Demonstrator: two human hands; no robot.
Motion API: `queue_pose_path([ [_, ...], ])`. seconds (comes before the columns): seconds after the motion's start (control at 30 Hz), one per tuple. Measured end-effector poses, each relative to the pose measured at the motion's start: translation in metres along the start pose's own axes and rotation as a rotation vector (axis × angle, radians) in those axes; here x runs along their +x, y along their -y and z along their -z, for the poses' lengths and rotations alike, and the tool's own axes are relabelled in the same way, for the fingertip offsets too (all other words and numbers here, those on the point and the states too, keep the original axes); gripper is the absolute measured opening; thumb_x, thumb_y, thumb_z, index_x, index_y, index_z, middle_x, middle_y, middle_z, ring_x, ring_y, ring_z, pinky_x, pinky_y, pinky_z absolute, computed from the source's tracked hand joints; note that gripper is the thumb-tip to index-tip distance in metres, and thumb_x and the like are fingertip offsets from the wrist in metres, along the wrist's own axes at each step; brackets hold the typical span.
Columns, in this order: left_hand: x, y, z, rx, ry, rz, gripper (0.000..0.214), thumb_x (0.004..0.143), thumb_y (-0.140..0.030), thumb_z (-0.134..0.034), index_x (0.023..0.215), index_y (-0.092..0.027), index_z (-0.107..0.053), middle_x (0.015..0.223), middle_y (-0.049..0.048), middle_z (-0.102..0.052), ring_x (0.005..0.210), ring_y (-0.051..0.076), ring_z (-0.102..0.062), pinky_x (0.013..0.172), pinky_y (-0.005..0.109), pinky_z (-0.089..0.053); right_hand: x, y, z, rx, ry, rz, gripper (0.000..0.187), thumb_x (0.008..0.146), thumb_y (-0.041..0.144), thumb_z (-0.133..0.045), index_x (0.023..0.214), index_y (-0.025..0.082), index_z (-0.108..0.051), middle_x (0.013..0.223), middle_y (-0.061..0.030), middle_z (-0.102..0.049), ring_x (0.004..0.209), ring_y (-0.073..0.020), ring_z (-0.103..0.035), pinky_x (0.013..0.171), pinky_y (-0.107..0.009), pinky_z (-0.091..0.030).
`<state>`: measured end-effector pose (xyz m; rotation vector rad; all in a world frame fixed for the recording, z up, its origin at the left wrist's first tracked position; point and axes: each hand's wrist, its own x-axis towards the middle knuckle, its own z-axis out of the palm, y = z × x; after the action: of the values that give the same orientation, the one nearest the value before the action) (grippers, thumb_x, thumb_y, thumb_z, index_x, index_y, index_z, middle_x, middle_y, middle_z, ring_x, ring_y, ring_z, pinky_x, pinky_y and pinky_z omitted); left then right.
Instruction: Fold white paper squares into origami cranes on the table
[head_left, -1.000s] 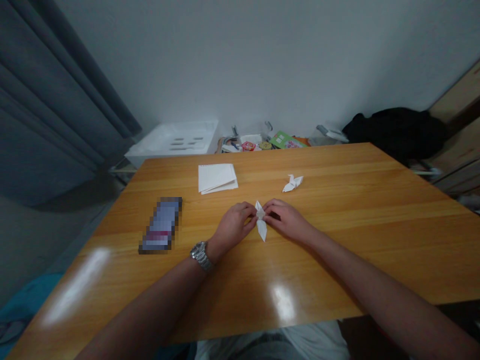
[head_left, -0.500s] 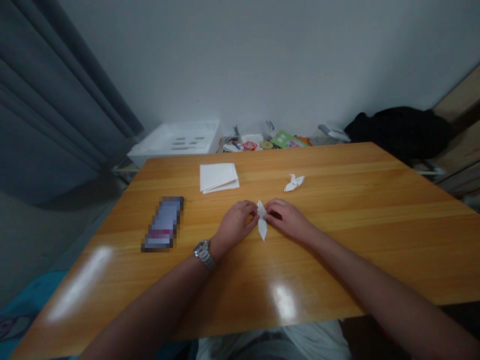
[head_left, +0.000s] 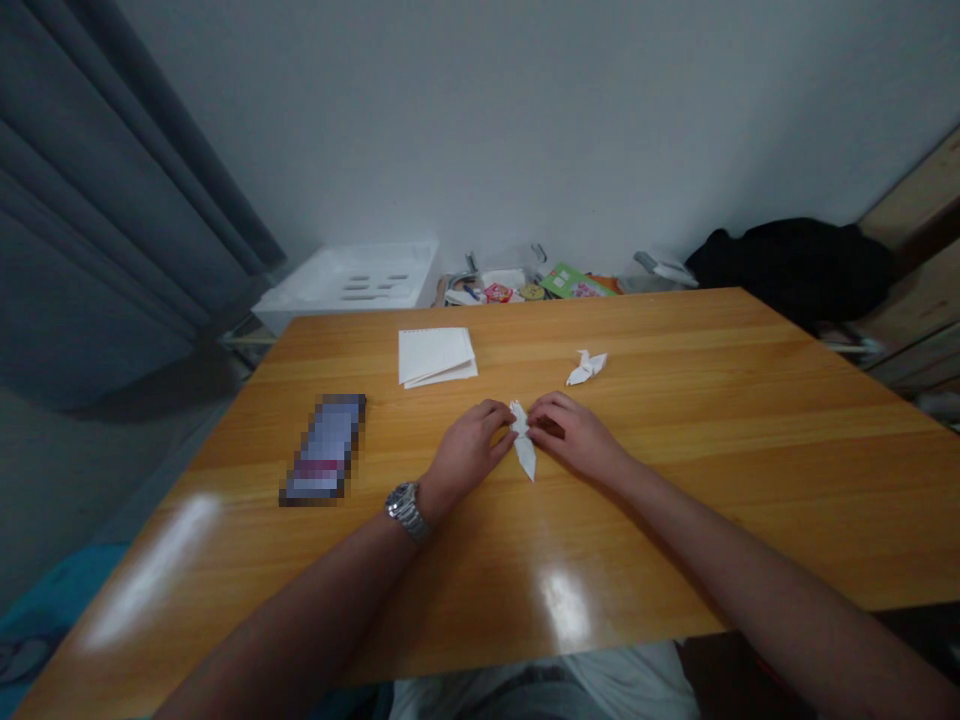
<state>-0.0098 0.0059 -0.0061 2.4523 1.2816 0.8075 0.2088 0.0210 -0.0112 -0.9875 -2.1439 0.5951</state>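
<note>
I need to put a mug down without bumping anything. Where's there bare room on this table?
Bare wood lies right of the right hand and paper crane, and in front of both hands. It is crowded at the folded paper beside the left hand; the paper stack and blurred phone sit further left.

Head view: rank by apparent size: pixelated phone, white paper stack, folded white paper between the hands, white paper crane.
1. Tie, too alike: pixelated rectangular phone, flat white paper stack
2. Narrow folded white paper between left hand and right hand
3. Small folded white paper crane
</note>
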Motion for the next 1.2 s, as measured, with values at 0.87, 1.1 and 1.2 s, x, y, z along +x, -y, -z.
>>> queue_pose_path([
  [0.87,-0.002,-0.001,0.006,0.165,0.023,-0.007,0.022,0.097,-0.027,-0.057,0.114,-0.021,-0.069,0.111,0.0067,-0.068,0.1,0.022,-0.062,0.091,0.037,-0.05,-0.003,-0.008,0.005,-0.195,0.082,0.13,0.036,0.099,0.031,-0.055,0.134,0.023,-0.062,0.134,-0.013,-0.061,0.125,-0.0267,-0.055,0.107,-0.05,-0.047],
  [1.1,-0.003,-0.005,0.009,0.224,0.035,0.001,0.026,0.098,-0.027,-0.054,0.119,-0.021,-0.068,0.109,0.0081,-0.065,0.098,0.022,-0.061,0.088,0.037,-0.05,-0.003,-0.01,0.007,-0.271,0.184,0.153,0.042,0.101,0.034,-0.052,0.141,0.024,-0.056,0.14,-0.0142,-0.059,0.13,-0.0276,-0.053,0.108,-0.051,-0.045],
  [1.2,-0.003,-0.005,0.01,0.24,0.039,0.008,0.026,0.099,-0.029,-0.053,0.12,-0.021,-0.067,0.109,0.008,-0.066,0.097,0.023,-0.062,0.087,0.037,-0.051,-0.003,-0.009,0.009,-0.318,0.203,0.159,0.043,0.101,0.034,-0.052,0.142,0.024,-0.055,0.141,-0.0153,-0.057,0.131,-0.0288,-0.052,0.108,-0.052,-0.044],
])
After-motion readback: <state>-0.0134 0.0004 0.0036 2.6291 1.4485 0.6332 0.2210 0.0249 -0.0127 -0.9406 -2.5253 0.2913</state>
